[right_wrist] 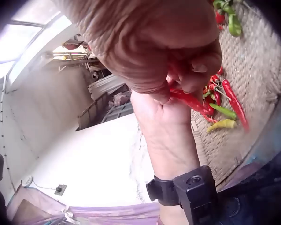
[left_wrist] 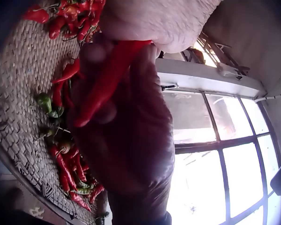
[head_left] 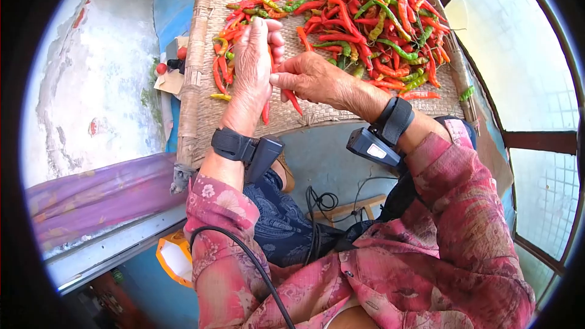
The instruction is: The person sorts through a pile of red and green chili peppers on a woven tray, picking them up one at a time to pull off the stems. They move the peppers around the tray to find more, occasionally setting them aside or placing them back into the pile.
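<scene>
As right hand [head_left: 314, 79] pinches chili [head_left: 293, 102], left hand [head_left: 253, 61] holding

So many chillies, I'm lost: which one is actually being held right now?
The red chilli pinched in the right hand's grip, against the left hand, raised above the woven tray; the others lie loose on it.

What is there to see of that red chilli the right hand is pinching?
The red chilli is long, slim and glossy, tapering to a point. The right hand pinches its upper end between thumb and fingers, so it hangs tip-down above the woven tray, close beside the left hand. Its stem end is hidden.
</scene>
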Motion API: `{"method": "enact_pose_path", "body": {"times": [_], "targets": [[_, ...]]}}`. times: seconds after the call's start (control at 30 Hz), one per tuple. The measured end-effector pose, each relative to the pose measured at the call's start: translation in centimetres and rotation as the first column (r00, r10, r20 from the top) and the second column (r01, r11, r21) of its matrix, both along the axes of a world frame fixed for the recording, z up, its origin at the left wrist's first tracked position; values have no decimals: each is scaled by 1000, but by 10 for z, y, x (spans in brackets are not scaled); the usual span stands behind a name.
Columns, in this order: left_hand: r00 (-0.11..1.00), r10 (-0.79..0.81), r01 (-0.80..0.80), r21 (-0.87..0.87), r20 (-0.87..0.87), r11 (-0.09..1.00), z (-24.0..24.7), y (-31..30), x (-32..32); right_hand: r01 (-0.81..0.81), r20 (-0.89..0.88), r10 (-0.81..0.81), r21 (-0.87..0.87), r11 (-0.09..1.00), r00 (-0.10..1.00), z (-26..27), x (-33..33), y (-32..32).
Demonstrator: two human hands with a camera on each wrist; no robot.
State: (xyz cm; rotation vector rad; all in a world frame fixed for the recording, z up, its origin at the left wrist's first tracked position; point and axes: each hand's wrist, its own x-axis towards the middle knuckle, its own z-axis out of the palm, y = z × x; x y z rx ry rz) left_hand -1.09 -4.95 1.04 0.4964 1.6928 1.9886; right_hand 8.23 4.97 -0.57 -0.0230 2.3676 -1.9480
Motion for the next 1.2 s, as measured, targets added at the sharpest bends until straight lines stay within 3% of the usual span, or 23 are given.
{"method": "enact_pose_path", "body": {"times": [0.03, 0.13, 0.2, 0.27, 0.3, 0.37, 0.4, 0.43, 0.47, 0.5, 0.57, 0.6, 0.67, 0.73, 0.83, 0.9, 0.93, 1.0, 1.07, 1.13, 1.17, 1.2], "targets": [[999, -11, 10, -25, -50, 1000, 1, -3, -3, -11, -123, 20, 72, 997, 992, -4, -4, -1], [979, 138, -142, -15, -151, 990, -4, -9, -29, -30, -66, 43, 192, 981, 997, 7, 1, 2], [860, 146, -286, -225, -488, 931, -8, -24, -48, -31, 36, 28, 83, 996, 999, 22, 6, 4], [787, 120, -415, -376, -606, 829, -18, -37, -70, 52, 14, -54, 121, 991, 998, 31, 5, 9], [784, 135, -428, -370, -606, 824, -22, -42, -73, 60, 19, -61, 68, 996, 998, 33, 3, 14], [495, -242, -695, -547, -835, 466, -31, -50, -75, 173, 24, -172, -74, 982, 985, 45, 3, 25], [500, -231, -697, -546, -835, 466, -37, -52, -74, 217, -35, -227, -185, 959, 973, 48, 1, 34], [527, -291, -665, -601, -798, 443, -43, -53, -73, 229, -43, -278, -456, 860, 960, 46, -5, 49], [550, -353, -631, -653, -757, 418, -48, -53, -72, 217, -34, -331, -691, 689, 943, 42, -10, 60], [550, -399, -642, -677, -734, 360, -46, -51, -70, 217, -34, -330, -688, 692, 943, 43, -11, 58], [606, -368, -597, -709, -705, 376, -42, -46, -67, 306, 139, -487, -909, 282, 862, 46, -10, 53], [659, -341, -548, -738, -671, 394, -40, -43, -66, 369, 190, -477, -874, 315, 858, 44, -10, 45], [677, -408, -490, -789, -612, 371, -42, -37, -68, 283, 184, -233, -803, 524, 955, 19, -15, 45], [713, -426, -448, -829, -557, 334, -47, -31, -69, 350, 232, -262, -642, 682, 937, 35, -10, 18], [726, -384, -416, -809, -570, 415, -47, -27, -62, 313, 169, -264, -568, 761, 950, 30, -12, 12], [752, -329, -392, -789, -571, 473, -44, -26, -57, 279, 66, -271, -261, 924, 960, 23, -14, 13], [749, -332, -392, -787, -573, 476, -43, -28, -56, 294, -22, -295, -47, 955, 955, 14, -17, 15], [752, -199, -338, -626, -629, 703, -37, -32, -55, 355, -388, -230, 290, 889, 893, 0, -23, 14], [723, -209, -314, -582, -659, 751, -29, -36, -54, 411, -370, -253, 450, 793, 894, -2, -22, 10], [715, -197, -230, -491, -671, 840, -15, -39, -44, 402, -359, -241, 489, 775, 902, 2, -23, 10], [611, -211, -325, -484, -763, 812, -21, -39, -45, 349, -291, -231, 472, 809, 928, 5, -24, 11], [607, -209, -324, -479, -767, 816, -21, -38, -41, 354, -296, -233, 475, 806, 926, 9, -24, 11]]}}
